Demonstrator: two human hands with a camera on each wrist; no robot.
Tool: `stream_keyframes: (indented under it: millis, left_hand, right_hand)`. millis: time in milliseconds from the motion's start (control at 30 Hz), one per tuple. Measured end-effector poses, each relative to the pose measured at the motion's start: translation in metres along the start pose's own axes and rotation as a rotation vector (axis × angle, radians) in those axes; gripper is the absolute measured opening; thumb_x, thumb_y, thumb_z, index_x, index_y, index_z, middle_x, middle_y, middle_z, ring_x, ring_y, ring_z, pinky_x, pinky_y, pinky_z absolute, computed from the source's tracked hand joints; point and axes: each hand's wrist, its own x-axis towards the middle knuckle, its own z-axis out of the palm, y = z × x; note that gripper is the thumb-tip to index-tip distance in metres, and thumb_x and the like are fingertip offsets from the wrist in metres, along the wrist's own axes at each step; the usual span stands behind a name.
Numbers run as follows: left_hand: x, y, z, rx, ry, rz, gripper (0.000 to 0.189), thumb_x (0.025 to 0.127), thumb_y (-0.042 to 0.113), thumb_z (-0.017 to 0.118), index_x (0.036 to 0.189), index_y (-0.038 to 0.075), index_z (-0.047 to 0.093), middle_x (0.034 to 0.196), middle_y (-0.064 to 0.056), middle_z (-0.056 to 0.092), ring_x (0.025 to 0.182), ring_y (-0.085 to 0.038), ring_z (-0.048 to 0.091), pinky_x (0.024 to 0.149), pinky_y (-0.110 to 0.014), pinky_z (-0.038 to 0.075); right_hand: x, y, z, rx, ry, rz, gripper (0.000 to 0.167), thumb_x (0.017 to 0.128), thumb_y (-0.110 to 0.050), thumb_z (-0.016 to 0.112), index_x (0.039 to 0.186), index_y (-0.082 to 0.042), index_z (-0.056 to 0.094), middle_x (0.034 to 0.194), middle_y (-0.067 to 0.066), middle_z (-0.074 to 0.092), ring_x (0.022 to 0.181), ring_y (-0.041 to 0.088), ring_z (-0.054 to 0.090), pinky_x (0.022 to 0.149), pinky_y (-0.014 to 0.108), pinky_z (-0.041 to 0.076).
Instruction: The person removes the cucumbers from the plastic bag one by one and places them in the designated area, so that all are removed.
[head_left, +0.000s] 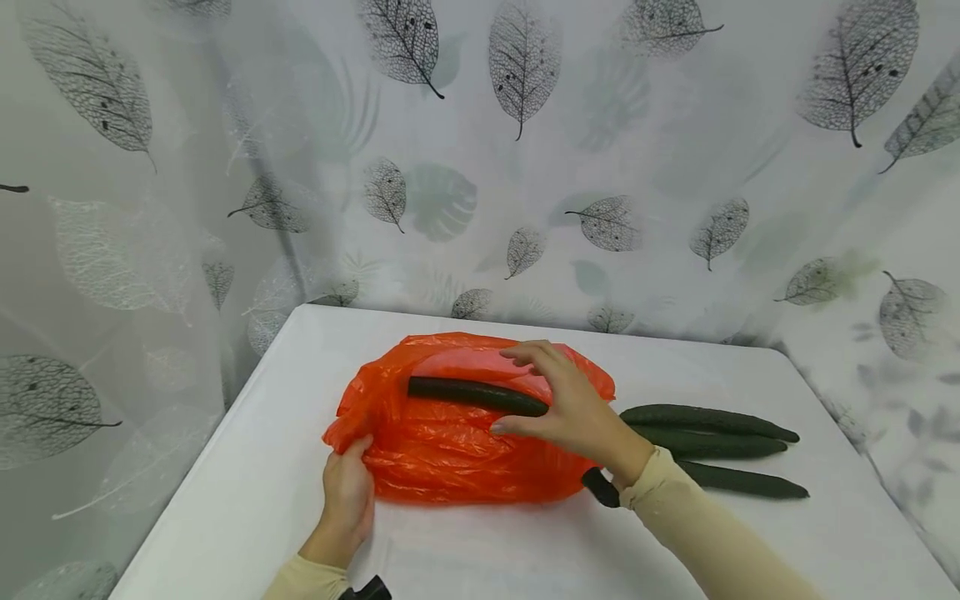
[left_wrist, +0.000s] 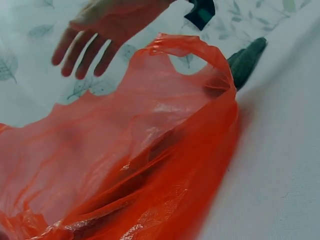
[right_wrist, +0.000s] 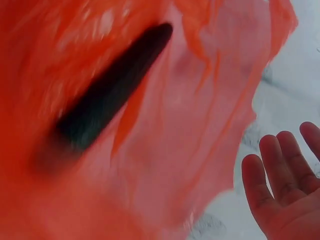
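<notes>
An orange-red plastic bag (head_left: 465,467) lies on the table with its mouth spread. One dark green cucumber (head_left: 476,393) shows at the bag's opening, against the red plastic. My left hand (head_left: 348,493) grips the gathered left edge of the bag. Over the bag's right side is my right hand (head_left: 573,412), fingers spread and thumb apart, overlapping the cucumber's right end in the head view. The right wrist view has the cucumber (right_wrist: 112,90) apart from the loosely extended fingers (right_wrist: 282,170). A bag handle loop (left_wrist: 220,57) stands up in the left wrist view.
Three more cucumbers (head_left: 708,419) lie side by side on the white table (head_left: 480,550), right of the bag. Behind the table hangs a leaf-patterned curtain (head_left: 525,183). Black bands are on both wrists.
</notes>
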Motion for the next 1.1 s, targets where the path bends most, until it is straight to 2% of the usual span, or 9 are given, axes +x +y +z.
stream_keyframes:
  millis: [167,300,400,533,767,1100]
  left_hand:
    - [0.000,0.002,0.001,-0.008,-0.003,-0.003,0.060,0.106,0.016,0.036,0.156,-0.006,0.009,0.159,-0.013,0.019,0.146,-0.029,0.017,0.122,-0.041,0.013]
    - [0.000,0.003,0.002,-0.013,-0.006,0.002,0.059,0.106,0.014,0.035,0.155,-0.006,0.011,0.158,-0.013,0.021,0.146,-0.029,0.018,0.122,-0.040,0.013]
    - [0.001,0.003,0.002,-0.013,-0.016,0.004,0.058,0.105,0.013,0.035,0.155,-0.006,0.011,0.157,-0.013,0.021,0.146,-0.028,0.018,0.122,-0.040,0.013]
    - [0.002,0.002,0.002,-0.018,-0.014,0.008,0.057,0.105,0.011,0.035,0.154,-0.007,0.013,0.157,-0.013,0.022,0.146,-0.028,0.018,0.122,-0.040,0.013]
    - [0.002,0.002,0.002,-0.020,-0.009,0.014,0.057,0.105,0.011,0.035,0.154,-0.008,0.014,0.156,-0.014,0.023,0.145,-0.029,0.019,0.122,-0.040,0.013]
    - [0.003,0.002,0.003,-0.016,-0.011,-0.002,0.058,0.105,0.011,0.035,0.154,-0.008,0.012,0.157,-0.014,0.021,0.145,-0.029,0.018,0.122,-0.040,0.013]
  right_hand:
    - [0.014,0.003,0.023,0.201,-0.039,0.074,0.078,0.073,-0.040,0.091,0.141,-0.033,0.052,0.139,-0.015,0.053,0.124,0.015,0.053,0.103,0.044,0.047]
    - [0.024,0.012,0.037,0.308,-0.064,0.129,0.075,0.075,-0.033,0.091,0.140,-0.023,0.055,0.139,-0.009,0.055,0.128,0.024,0.052,0.104,0.048,0.046]
    - [0.031,0.021,0.048,0.335,-0.067,0.163,0.072,0.077,-0.030,0.090,0.139,-0.016,0.057,0.139,-0.002,0.057,0.130,0.031,0.051,0.106,0.052,0.044]
    - [0.043,0.036,0.061,0.288,-0.063,0.201,0.069,0.078,-0.033,0.089,0.137,-0.015,0.058,0.138,0.003,0.058,0.130,0.032,0.052,0.107,0.051,0.043]
    - [0.052,0.054,0.075,0.154,-0.067,0.288,0.071,0.078,-0.043,0.087,0.136,-0.014,0.060,0.134,-0.003,0.060,0.128,0.021,0.052,0.110,0.043,0.041]
    - [0.052,0.066,0.080,0.053,-0.071,0.327,0.064,0.084,-0.031,0.085,0.138,-0.008,0.059,0.136,0.003,0.061,0.128,0.024,0.053,0.110,0.043,0.041]
